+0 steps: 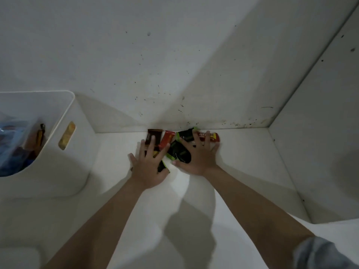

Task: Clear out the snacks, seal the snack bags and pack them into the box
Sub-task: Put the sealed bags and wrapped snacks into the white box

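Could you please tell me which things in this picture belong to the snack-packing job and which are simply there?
Part of the job:
- snack packets piled against the back wall, under both hands
- left hand and right hand, spread flat on the pile
- white box on the left, already holding some packets

Simply there:
- speckled back wall
- side panel on the right
- white shelf under everything

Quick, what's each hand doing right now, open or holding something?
Left hand: open, fingers spread flat on the small wrapped snack packets.
Right hand: open, fingers spread flat on the same packets.
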Demonstrator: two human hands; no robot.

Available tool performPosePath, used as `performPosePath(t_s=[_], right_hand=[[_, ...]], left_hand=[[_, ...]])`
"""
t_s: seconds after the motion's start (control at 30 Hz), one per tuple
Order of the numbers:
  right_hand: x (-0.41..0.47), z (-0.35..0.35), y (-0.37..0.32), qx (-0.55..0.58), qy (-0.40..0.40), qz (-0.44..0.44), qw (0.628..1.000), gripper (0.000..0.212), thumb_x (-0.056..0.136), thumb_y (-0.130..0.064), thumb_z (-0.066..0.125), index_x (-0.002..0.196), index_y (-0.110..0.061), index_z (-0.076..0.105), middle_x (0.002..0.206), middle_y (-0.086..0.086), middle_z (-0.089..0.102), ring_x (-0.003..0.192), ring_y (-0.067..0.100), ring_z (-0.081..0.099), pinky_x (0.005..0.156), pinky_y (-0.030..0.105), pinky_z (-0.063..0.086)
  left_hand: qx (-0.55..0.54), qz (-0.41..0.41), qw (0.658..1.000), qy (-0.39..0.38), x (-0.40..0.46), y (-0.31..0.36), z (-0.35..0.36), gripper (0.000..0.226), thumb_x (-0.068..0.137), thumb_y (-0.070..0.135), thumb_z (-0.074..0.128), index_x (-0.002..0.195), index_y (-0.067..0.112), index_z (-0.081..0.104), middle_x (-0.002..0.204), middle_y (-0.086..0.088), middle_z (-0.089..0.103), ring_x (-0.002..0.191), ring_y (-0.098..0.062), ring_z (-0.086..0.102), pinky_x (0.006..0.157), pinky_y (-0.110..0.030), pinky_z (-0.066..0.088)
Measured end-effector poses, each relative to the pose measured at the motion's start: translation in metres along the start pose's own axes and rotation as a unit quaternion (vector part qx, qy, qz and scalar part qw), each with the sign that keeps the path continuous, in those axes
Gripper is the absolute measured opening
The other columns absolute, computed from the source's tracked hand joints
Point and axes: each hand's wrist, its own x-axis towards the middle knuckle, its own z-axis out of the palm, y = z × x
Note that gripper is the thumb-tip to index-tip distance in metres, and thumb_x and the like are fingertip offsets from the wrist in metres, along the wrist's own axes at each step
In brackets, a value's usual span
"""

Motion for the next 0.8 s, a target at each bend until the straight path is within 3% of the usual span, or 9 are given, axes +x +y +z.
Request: performPosePath(t_s=[0.07,0.13,0.23,0.4,0.5,0.6,0.7,0.8], right_hand=[[-0.001,0.001,0.001,0.007,0.038,-0.003,0.999,0.080,0.061,-0.089,0.035,0.134,-0.057,0.028,0.159,-0.001,0.014,0.142,0.043,-0.001,0.103,0.072,-0.003],[-0.006,0.000,-0.001,0.011,0.095,-0.003,0.995,0.064,0.065,-0.080,0.044,0.119,-0.046,0.050,0.145,0.000,0.037,0.133,0.043,0.025,0.104,0.067,0.019],[-0.015,-0.002,-0.002,-0.007,0.168,0.005,0.986,0.049,0.065,-0.067,0.057,0.099,-0.032,0.061,0.116,0.002,0.054,0.106,0.036,0.047,0.085,0.048,0.039],[-0.038,-0.003,-0.008,-0.014,0.190,0.054,0.980,0.035,0.066,-0.043,0.072,0.092,-0.022,0.063,0.097,0.007,0.056,0.090,0.035,0.049,0.074,0.042,0.042],[-0.057,-0.006,-0.010,-0.011,0.160,0.040,0.986,0.031,0.069,-0.028,0.071,0.097,-0.017,0.063,0.099,0.009,0.058,0.093,0.037,0.051,0.071,0.040,0.044],[-0.078,-0.013,-0.009,-0.004,0.128,0.026,0.991,0.030,0.073,-0.025,0.067,0.102,-0.017,0.061,0.100,0.007,0.059,0.096,0.033,0.049,0.067,0.033,0.042],[-0.094,-0.027,-0.018,0.134,0.130,0.057,0.981,0.020,0.072,-0.018,0.068,0.088,-0.015,0.056,0.084,0.004,0.057,0.084,0.029,0.050,0.060,0.027,0.036],[-0.106,-0.058,-0.052,0.363,0.163,0.141,0.907,0.024,0.070,-0.014,0.072,0.069,-0.019,0.048,0.064,0.002,0.053,0.060,0.018,0.048,0.051,0.020,0.037]], left_hand=[[-0.021,0.010,1.000,0.013,0.000,0.000,0.002,0.071,0.075,0.052,0.049,0.144,0.040,0.035,0.159,-0.004,0.020,0.145,-0.038,0.014,0.099,-0.064,0.031],[-0.051,0.010,0.997,0.059,-0.003,0.002,0.002,0.060,0.073,0.048,0.048,0.130,0.031,0.055,0.148,-0.005,0.041,0.136,-0.038,0.034,0.098,-0.058,0.035],[-0.073,0.026,0.986,0.147,-0.008,0.004,0.001,0.046,0.068,0.047,0.052,0.101,0.019,0.069,0.120,-0.008,0.061,0.102,-0.037,0.055,0.083,-0.044,0.047],[-0.075,-0.016,0.974,0.212,-0.021,0.009,0.001,0.035,0.068,0.044,0.059,0.077,0.010,0.066,0.088,-0.008,0.064,0.073,-0.030,0.053,0.055,-0.031,0.047],[-0.107,-0.041,0.971,0.212,-0.037,0.013,0.000,0.023,0.063,0.027,0.074,0.071,0.007,0.065,0.077,-0.008,0.062,0.069,-0.031,0.052,0.046,-0.030,0.046],[-0.138,-0.032,0.972,0.188,-0.056,0.012,-0.005,0.022,0.056,0.015,0.078,0.071,0.004,0.066,0.074,-0.010,0.061,0.070,-0.033,0.055,0.044,-0.035,0.050],[-0.204,-0.027,0.965,0.162,-0.075,0.009,-0.013,0.025,0.056,0.010,0.077,0.079,0.004,0.070,0.080,-0.011,0.064,0.080,-0.037,0.060,0.052,-0.035,0.053],[-0.301,-0.077,0.937,0.162,-0.093,0.007,-0.034,0.017,0.062,0.012,0.074,0.075,0.006,0.065,0.077,-0.005,0.059,0.078,-0.032,0.057,0.055,-0.025,0.037]])
